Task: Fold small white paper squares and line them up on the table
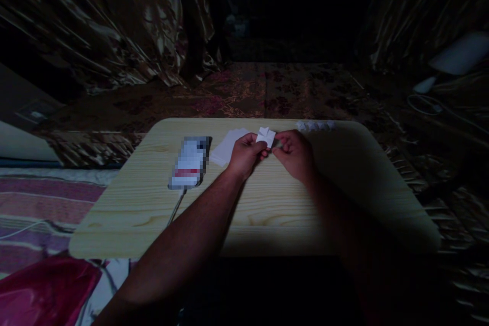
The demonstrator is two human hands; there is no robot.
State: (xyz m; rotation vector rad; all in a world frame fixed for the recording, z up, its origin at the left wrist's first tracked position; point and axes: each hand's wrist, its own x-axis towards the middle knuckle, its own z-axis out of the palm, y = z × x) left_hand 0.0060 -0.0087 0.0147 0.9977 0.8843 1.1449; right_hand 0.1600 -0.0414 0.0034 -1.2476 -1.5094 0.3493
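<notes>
Both hands meet above the far middle of a small light wooden table [267,214]. My left hand [244,154] pinches a small folded white paper piece [266,136] from the left. My right hand [294,154] has its fingers closed at the paper's right edge. Just left of the hands lies a loose stack of white paper sheets [226,146]. A row of small folded white paper pieces [315,125] lies at the table's far edge, to the right of the hands.
A phone [190,162] with a cable plugged in lies on the table's left part. A patterned carpet [267,91] and shiny drapes lie beyond the table. A pink plastic bag [42,290] sits at the lower left. The room is very dark.
</notes>
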